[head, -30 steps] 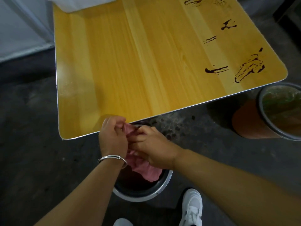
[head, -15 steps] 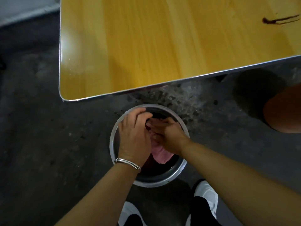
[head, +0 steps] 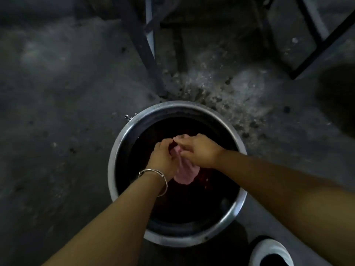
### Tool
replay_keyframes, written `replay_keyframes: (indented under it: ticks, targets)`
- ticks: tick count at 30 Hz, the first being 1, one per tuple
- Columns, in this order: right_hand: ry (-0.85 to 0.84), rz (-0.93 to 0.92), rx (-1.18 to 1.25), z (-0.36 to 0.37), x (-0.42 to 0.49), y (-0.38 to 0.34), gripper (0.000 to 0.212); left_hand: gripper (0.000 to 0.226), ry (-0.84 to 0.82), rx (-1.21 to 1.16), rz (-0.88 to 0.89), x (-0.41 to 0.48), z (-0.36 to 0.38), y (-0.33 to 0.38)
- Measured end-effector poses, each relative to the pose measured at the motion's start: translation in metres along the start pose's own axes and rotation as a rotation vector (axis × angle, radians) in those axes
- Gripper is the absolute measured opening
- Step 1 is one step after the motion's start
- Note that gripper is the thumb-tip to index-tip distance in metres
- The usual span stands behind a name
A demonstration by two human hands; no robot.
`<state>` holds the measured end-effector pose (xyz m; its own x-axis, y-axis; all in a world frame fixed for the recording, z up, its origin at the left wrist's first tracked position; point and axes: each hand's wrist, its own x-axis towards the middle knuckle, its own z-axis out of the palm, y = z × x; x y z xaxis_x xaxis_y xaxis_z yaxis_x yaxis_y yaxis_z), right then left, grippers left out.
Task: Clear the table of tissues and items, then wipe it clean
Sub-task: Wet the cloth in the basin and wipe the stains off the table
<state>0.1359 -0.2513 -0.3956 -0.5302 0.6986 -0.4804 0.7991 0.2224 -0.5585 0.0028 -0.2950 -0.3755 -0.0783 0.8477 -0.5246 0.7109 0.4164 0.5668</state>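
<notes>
— Hands, both: condition?
— Left hand [head: 163,160], bracelet [head: 153,172] at the wrist, fingers curled round the upper part of the pink cloth [head: 185,174]. Right hand [head: 199,150] pinches the same cloth from the 3 o'clock side. The hands touch each other over the middle of the steel basin [head: 115,150].

— Cloth: location?
— Bunched between the hands, with its loose end hanging toward 6 o'clock over the dark reddish water [head: 192,200]. Contact with the surface: cannot tell.

— Change over the last second?
— A second ago it was held at the near tabletop edge, above the basin. Half a second ago it was level with the rim. Now it is lower, inside the basin. The tabletop has left the view, which has tipped down to the floor [head: 57,112].

— Bearing on the task?
— Judged a rinse or wring between wipes. Dark smears lay on the far right of the tabletop a second ago, so the wiping is probably unfinished.

— Other entries?
— From the basin:
  - table leg [head: 146,54] at 12 o'clock
  - grit and wet specks [head: 221,89] at 1 o'clock
  - frame bars [head: 317,45] at 2 o'clock
  - dark round shape [head: 338,100] at 3 o'clock, unidentified
  - white shoe [head: 269,252] at 5 o'clock

— Obstructions?
— None between the hands and the basin. The leg's foot stands just beyond the rim. The water is very dark, so a poorly wrung cloth may smear again.
</notes>
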Motion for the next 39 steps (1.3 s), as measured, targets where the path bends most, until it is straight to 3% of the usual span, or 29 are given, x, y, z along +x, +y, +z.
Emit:
replay_keyframes:
  ticks: [4, 7, 9, 12, 13, 16, 23, 25, 28, 31, 33, 34, 37, 39]
  targets:
    - [-0.006, -0.007, -0.341, 0.020, 0.021, 0.031, 0.054, 0.062, -0.040, 0.084, -0.032, 0.030, 0.030, -0.040]
    - [-0.101, -0.053, -0.422, 0.034, 0.035, 0.042, 0.059, 0.073, -0.042, 0.105, -0.039, 0.046, 0.044, -0.059]
    - [-0.102, -0.069, -0.419, 0.041, 0.045, 0.046, 0.056, 0.065, -0.062, 0.092, -0.060, 0.055, 0.048, -0.066]
    - [-0.026, 0.013, -0.478, 0.037, 0.053, 0.052, 0.044, 0.013, -0.015, 0.097, -0.067, 0.062, 0.048, -0.074]
    - [0.002, 0.065, -0.487, 0.032, 0.053, 0.053, 0.039, 0.006, 0.036, 0.079, -0.068, 0.065, 0.046, -0.078]
    - [-0.007, 0.084, -0.483, 0.028, 0.047, 0.053, 0.032, 0.015, 0.175, 0.085, -0.081, 0.067, 0.043, -0.083]
    - [-0.018, 0.101, -0.436, 0.031, 0.039, 0.044, 0.030, 0.026, 0.407, 0.070, -0.019, 0.065, 0.042, -0.080]
    - [-0.038, 0.122, -0.355, 0.031, 0.039, 0.045, 0.024, 0.026, 0.374, 0.013, -0.008, 0.066, 0.043, -0.080]
    - [0.063, 0.220, -0.215, 0.025, 0.040, 0.052, 0.027, 0.029, 0.372, -0.102, -0.007, 0.067, 0.044, -0.078]
    - [0.032, 0.253, 0.174, 0.026, 0.037, 0.051, 0.026, 0.051, 0.292, 0.089, 0.136, 0.059, 0.052, -0.077]
    - [0.032, 0.282, 0.196, 0.025, 0.037, 0.052, 0.013, 0.064, 0.153, 0.220, 0.177, 0.052, 0.058, -0.076]
    - [0.054, 0.302, 0.134, 0.022, 0.038, 0.053, 0.017, 0.065, 0.118, 0.274, 0.166, 0.052, 0.060, -0.078]
    - [0.179, 0.290, -0.007, 0.019, 0.040, 0.059, 0.028, 0.036, 0.193, 0.344, 0.118, 0.057, 0.055, -0.084]
    - [0.137, 0.151, 0.024, 0.024, 0.037, 0.058, 0.058, 0.011, 0.198, 0.202, 0.113, 0.063, 0.051, -0.088]
